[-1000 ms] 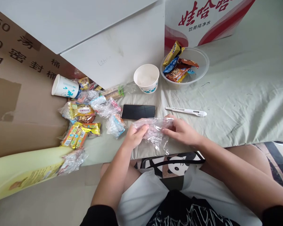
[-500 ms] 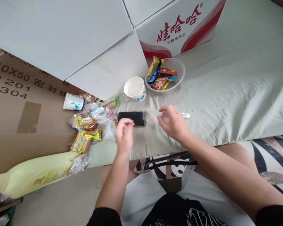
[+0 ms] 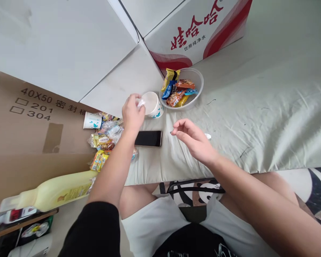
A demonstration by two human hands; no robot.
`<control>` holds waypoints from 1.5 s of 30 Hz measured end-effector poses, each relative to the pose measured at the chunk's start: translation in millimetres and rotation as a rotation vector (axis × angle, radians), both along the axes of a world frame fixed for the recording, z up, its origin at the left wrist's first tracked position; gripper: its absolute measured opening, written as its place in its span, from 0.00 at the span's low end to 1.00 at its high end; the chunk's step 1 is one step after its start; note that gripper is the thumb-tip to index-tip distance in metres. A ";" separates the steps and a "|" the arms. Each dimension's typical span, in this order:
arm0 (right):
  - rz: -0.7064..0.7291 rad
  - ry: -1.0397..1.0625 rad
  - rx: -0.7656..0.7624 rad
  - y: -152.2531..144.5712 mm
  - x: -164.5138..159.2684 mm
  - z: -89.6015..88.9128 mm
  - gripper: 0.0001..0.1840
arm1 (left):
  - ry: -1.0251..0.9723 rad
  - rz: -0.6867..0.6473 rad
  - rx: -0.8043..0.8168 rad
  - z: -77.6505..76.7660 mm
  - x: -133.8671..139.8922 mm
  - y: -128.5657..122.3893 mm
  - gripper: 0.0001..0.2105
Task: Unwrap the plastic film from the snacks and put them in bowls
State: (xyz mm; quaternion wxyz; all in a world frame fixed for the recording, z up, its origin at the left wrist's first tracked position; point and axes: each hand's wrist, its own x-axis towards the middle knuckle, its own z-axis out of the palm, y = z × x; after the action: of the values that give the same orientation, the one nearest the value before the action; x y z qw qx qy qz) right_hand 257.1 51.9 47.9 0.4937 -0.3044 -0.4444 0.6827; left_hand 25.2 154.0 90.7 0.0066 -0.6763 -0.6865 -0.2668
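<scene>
My left hand [image 3: 133, 112] is closed on a crumpled piece of clear plastic wrapper [image 3: 141, 103], at the left rim of an upright white paper cup [image 3: 155, 107]. My right hand [image 3: 194, 139] hovers over the pale cloth with thumb and fingers pinched together. A tiny dark thing [image 3: 171, 133] shows at its fingertips, too small to name. Between the hands lies a black phone [image 3: 149, 138], screen up. The white tip of a slim stick [image 3: 208, 136] peeks out behind my right hand. Behind the cup, a clear plastic bowl [image 3: 200, 85] holds several wrapped snacks [image 3: 176, 97].
Snack packets and loose wrappers [image 3: 104, 139] are heaped left of my left arm, beside a tipped paper cup [image 3: 92, 120]. A yellow bottle [image 3: 61, 189] lies below them. A brown carton [image 3: 29, 142] and white boxes [image 3: 192, 39] stand around the cloth-covered surface [image 3: 270, 107].
My left hand has moved up and away from above the phone to the paper cup, with clear plastic in its fingers. My right hand stays nearly in place; the view has shifted slightly.
</scene>
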 end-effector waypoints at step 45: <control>0.079 -0.569 0.417 -44.8 -27.6 -31.9 0.20 | -1.812 0.096 -0.271 -60.3 15.1 -184.5 0.18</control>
State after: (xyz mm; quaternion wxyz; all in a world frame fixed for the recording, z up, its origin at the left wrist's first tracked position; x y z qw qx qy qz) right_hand 229.6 7.1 16.0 0.3749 -0.3575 -0.7053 0.4839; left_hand 40.3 -30.5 30.3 -0.6024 -0.1742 -0.4822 -0.6118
